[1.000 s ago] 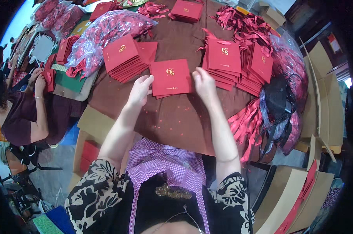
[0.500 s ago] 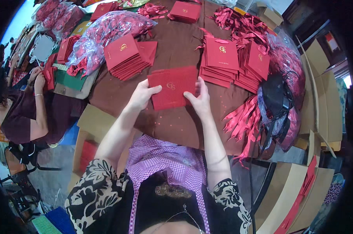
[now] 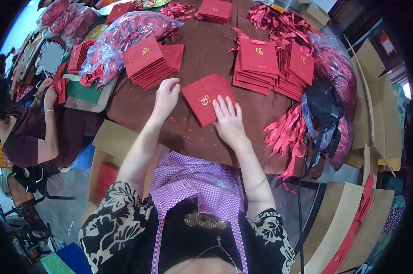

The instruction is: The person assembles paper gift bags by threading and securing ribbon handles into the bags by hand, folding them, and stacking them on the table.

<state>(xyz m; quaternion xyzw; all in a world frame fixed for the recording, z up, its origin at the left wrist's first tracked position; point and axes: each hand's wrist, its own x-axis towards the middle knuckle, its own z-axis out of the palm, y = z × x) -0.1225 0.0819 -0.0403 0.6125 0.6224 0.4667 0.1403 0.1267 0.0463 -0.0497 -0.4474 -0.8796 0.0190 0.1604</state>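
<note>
A red card folder with a gold emblem lies tilted on the brown table in front of me. My right hand rests flat on its lower right part, fingers spread. My left hand hovers just left of the folder, fingers curled near its left corner, holding nothing. A fanned stack of the same red folders lies beyond my left hand. Another larger stack lies to the upper right.
Red ribbons spill over the table's right edge beside a black bag. Clear bags of red items sit at the back left. Cardboard boxes stand on the right. Another person works at the left.
The folder has been drawn toward me and turned at an angle. My right hand now presses flat on it; my left hand has come off it to its left side.
</note>
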